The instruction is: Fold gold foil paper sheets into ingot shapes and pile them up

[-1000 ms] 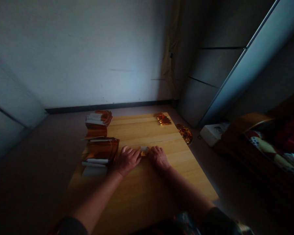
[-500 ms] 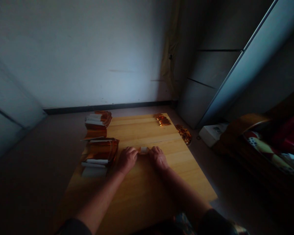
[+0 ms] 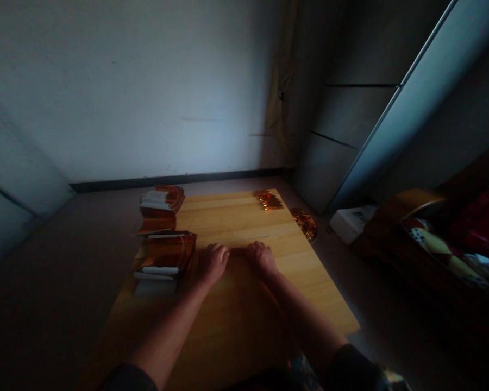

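Note:
Both my hands rest on a low wooden table in a dim room. My left hand and my right hand lie close together with curled fingers pressing on a small copper-coloured foil piece between them. Only a thin dark strip of that piece shows. Just left of my left hand lies a stack of copper foil sheets with white edges. A second such stack sits farther back at the table's left corner.
A small heap of folded gold foil pieces lies at the table's far right corner, and another heap on the floor beside it. A white box and a wooden piece with cloth stand at the right. A wall runs behind.
The pale face of the small piece between my hands no longer shows; it now appears dark and flat. My hands stayed in place, fingers drawn slightly closer over it.

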The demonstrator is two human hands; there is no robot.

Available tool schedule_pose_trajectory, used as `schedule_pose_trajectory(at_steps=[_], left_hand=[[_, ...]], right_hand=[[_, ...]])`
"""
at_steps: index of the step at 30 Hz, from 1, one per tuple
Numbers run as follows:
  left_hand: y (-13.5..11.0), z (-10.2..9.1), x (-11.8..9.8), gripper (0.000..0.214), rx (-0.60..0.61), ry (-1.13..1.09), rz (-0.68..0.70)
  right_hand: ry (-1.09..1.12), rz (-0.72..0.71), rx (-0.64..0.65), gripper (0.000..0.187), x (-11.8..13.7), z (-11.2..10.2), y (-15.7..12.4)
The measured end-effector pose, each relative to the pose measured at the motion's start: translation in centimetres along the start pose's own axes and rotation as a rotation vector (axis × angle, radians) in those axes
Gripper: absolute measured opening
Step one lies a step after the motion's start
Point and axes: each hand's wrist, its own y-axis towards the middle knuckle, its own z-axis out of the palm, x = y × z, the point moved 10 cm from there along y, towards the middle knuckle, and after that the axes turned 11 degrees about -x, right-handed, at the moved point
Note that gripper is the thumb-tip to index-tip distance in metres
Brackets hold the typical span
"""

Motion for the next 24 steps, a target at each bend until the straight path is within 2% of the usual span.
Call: schedule_pose_trajectory(at_steps=[7,24], left_hand=[[-0.09,-0.01,0.05,0.023,-0.004,0.013,-0.086],[0.14,0.27,-0.09,0.025,-0.011,0.087,-0.08]], right_hand=[[-0.002,0.073,-0.025,0.019,-0.05,0.25,-0.05],[-0.043,0.103,-0.005,0.027,-0.09,0.01,0.67]])
